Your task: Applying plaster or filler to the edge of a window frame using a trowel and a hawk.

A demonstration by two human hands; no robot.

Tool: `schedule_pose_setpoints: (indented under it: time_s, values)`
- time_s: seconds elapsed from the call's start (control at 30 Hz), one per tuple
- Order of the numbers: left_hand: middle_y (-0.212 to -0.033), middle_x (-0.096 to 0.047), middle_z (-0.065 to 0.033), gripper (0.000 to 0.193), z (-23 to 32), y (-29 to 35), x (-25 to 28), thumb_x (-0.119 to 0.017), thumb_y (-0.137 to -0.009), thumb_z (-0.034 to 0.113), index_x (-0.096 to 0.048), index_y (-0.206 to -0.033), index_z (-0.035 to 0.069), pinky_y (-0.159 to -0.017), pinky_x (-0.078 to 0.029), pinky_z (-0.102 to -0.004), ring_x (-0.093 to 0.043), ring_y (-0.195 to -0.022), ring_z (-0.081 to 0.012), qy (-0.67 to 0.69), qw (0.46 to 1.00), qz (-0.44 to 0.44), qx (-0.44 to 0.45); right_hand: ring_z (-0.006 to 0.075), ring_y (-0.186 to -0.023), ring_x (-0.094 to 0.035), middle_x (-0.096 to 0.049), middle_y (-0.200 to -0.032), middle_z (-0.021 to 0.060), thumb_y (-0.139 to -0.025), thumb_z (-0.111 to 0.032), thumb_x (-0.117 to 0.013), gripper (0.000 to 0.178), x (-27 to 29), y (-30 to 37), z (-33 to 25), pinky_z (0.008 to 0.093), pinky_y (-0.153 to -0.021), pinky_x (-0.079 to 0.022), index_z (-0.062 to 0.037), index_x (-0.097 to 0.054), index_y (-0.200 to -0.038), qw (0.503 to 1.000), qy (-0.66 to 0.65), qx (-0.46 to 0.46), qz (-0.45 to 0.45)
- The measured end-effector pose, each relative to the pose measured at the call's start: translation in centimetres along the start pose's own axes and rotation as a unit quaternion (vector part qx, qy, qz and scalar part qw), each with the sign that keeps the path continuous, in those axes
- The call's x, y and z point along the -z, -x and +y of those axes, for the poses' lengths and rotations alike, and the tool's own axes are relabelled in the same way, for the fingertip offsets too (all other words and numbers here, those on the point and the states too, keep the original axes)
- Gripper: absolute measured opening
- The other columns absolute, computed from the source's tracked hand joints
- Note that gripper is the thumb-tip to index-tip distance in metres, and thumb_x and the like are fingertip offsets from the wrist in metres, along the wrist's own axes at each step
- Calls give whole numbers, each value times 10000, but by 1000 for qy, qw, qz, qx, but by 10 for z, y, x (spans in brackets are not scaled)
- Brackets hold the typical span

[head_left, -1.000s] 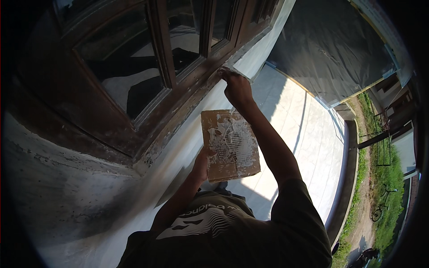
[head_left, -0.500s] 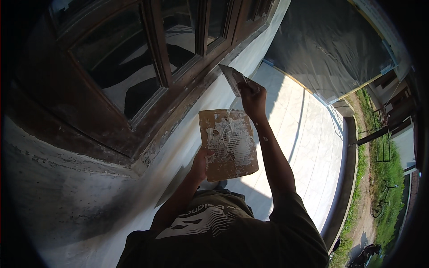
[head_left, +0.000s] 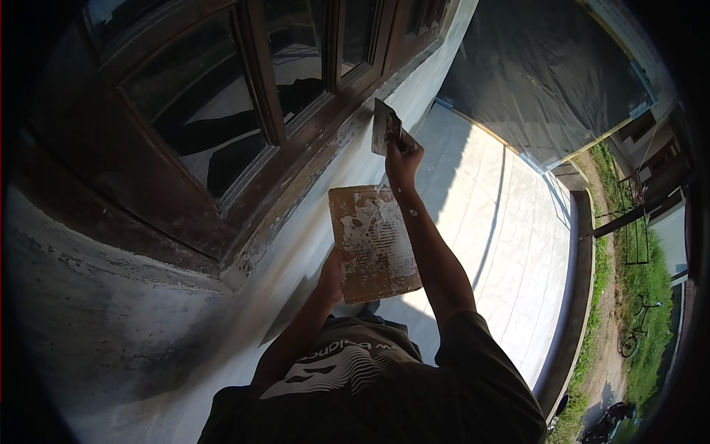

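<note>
My left hand (head_left: 334,274) grips a flat brown board (head_left: 355,283) by its left edge, thumb on top. White paste is smeared over the board's face, streaked with ridges. Above and beyond the board, my right hand (head_left: 404,161) is closed round the handle of a plastering trowel (head_left: 383,127). The trowel's broad metal blade stands tilted close to the wall (head_left: 360,154) under the window; whether it touches cannot be told. My right forearm covers the board's right edge.
A brown wooden window frame (head_left: 296,132) with glass panes runs along the upper left, above a worn ledge (head_left: 255,250). Dark plastic sheeting (head_left: 540,81) hangs at the upper right. Pale tiled floor (head_left: 510,222) lies right, bounded by a low curb (head_left: 580,281); grass and a bicycle (head_left: 634,329) lie beyond.
My right hand has moved left and slightly up with the trowel, whose blade has turned more upright toward the wall. The board in my left hand has barely shifted.
</note>
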State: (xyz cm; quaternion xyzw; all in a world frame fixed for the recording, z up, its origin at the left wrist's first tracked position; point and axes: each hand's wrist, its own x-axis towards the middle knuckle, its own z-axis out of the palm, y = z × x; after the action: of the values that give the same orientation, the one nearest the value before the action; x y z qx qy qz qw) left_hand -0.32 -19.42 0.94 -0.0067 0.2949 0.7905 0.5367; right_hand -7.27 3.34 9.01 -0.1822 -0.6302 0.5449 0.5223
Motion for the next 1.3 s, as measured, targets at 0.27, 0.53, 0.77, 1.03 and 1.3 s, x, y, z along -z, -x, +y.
schedule_pose_setpoints:
  time_s: [0.27, 0.53, 0.77, 1.03, 1.3]
  values:
    - [-1159, -547, -155, 510, -3, 0, 0, -439, -775, 148, -408, -1270, 29, -937, -440, -453, -552, -1054, -317, 34, 999, -20, 9, 61, -683, -515, -611, -769, 11, -812, -13, -574, 95, -3, 53, -27, 230, -611, -417, 67, -618, -839, 995, -83, -56, -19]
    - [-1152, -546, -135, 512, 0, 7, 7, -451, -768, 134, -406, -1270, 42, -917, -454, -469, -557, -1044, -308, 44, 999, 10, 22, 191, -857, -609, -617, -980, 119, -831, 0, -452, 261, 81, 99, -98, 309, -792, -489, 32, -531, -1078, 866, -428, -245, -84]
    - [-1152, -539, -132, 509, 0, 15, -3, -443, -748, 98, -410, -1253, 44, -906, -469, -456, -563, -1035, -302, 50, 998, -23, 4, 160, -859, -568, -579, -997, 95, -855, -41, -386, 382, 158, 134, -103, 298, -806, -461, 66, -454, -1215, 902, -282, -326, -13]
    - [-1106, -544, -122, 485, -21, 14, 5, -424, -732, 74, -430, -1215, 41, -872, -492, -437, -573, -1006, -278, 33, 999, -4, -16, 176, -899, -615, -614, -1039, 119, -863, -16, -429, 327, 194, 170, -98, 281, -760, -513, 39, -507, -1176, 920, -154, -360, -13]
    - [-1074, -533, -95, 519, -30, 21, 3, -412, -714, 43, -422, -1233, 60, -853, -496, -425, -570, -977, -253, -3, 999, 32, -38, 146, -884, -606, -614, -1046, 93, -881, -57, -483, 291, 209, 166, -68, 266, -751, -492, 35, -524, -1153, 945, -52, -318, -56]
